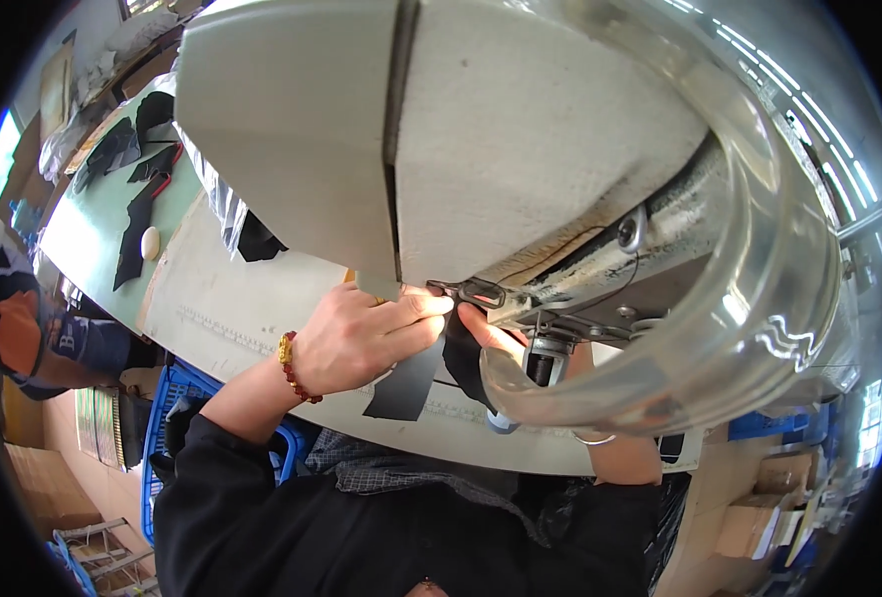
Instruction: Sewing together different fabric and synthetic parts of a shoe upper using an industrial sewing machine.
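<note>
Person's L hand (366,328) is at centre, just under the machine housing (292,149) that fills 12 o'clock. Thumb & fingers are pinched tog. on the top end of a black piece (464,360), right beside a small dark metal fitting (481,293). R hand (496,338) is on the piece's other side, approx. 4 o'clock of the L fingertips, fingers near the same edge — mostly hidden behind machine parts & a thick clear hose (760,289), so can't tell if its grip is closed. Hands near each other, piece between.

Piece hangs toward 6 o'clock over the pale table (227,289). A dark grey flap (401,386) hangs just L of it, below the L hand; can't tell if it's the same piece. L wrist has a red & gold bracelet (290,368).

Hose curves from approx. 1 to 5 o'clock. At 10 o'clock, black scraps (135,234) lie on a greenish tabletop (81,234), w/ a white oval thing (150,244) beside them. Another person (58,343) is at 9 o'clock, blue basket (165,423) at 8, cardboard boxes (750,527) at 4.
</note>
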`<state>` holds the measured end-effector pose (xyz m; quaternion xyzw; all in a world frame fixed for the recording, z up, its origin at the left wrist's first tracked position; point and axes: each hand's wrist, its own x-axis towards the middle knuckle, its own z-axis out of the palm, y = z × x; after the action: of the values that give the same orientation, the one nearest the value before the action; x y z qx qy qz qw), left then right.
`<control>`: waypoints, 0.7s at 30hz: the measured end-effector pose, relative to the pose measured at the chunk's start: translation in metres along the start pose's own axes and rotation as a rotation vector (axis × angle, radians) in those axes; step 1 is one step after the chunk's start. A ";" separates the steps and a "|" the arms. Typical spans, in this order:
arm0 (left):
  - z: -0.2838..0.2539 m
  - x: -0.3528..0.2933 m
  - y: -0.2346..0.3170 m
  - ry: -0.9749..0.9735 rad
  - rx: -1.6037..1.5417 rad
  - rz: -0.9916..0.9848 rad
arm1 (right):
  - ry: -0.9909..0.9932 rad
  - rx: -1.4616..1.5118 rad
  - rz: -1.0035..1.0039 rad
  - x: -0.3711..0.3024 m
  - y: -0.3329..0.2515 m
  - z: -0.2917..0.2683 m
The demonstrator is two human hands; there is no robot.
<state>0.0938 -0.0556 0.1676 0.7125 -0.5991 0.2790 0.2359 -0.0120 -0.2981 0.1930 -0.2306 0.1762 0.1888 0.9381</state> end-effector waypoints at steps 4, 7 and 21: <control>-0.002 0.005 0.001 0.042 0.008 0.005 | 0.007 -0.160 -0.060 -0.001 0.000 -0.001; -0.005 0.006 0.003 0.030 0.010 -0.001 | -0.007 -0.249 -0.096 -0.003 0.000 -0.002; 0.001 0.007 0.014 0.033 0.000 -0.084 | -0.063 -0.704 -0.174 0.010 -0.010 -0.030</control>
<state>0.0814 -0.0640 0.1714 0.7322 -0.5648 0.2806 0.2570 -0.0063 -0.3188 0.1683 -0.5476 0.0510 0.1643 0.8189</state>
